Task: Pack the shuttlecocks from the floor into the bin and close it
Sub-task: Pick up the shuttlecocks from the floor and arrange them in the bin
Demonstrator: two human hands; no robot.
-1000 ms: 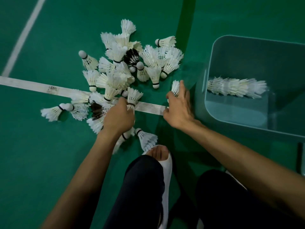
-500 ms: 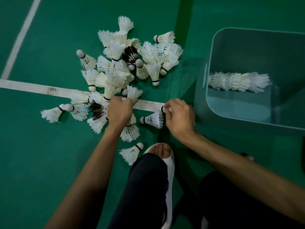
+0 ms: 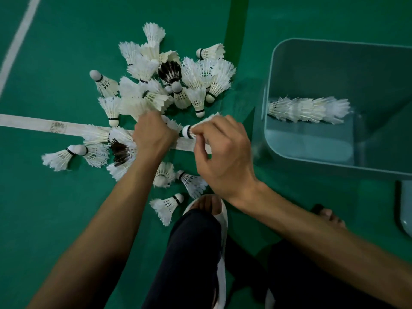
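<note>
A heap of white shuttlecocks (image 3: 156, 85), with a few dark-feathered ones among them, lies on the green floor. My right hand (image 3: 220, 157) holds one white shuttlecock (image 3: 189, 130) by its feathers, cork pointing left, just above the white line. My left hand (image 3: 153, 134) is closed on another shuttlecock at the near edge of the heap, its feathers showing past my knuckles. The two hands nearly touch. The pale blue bin (image 3: 312, 152) stands open at the right, with a nested row of shuttlecocks (image 3: 310, 109) lying inside.
Three loose shuttlecocks (image 3: 167, 206) lie near my sandalled left foot (image 3: 207, 204). My knees fill the bottom middle. A white court line (image 3: 55, 127) crosses the floor. A pale blue piece, perhaps the lid (image 3: 405, 210), shows at the right edge.
My right hand has lifted its shuttlecock off the floor and carried it up to my left hand. My left hand has shifted slightly away, gripping a shuttlecock at the heap's edge.
</note>
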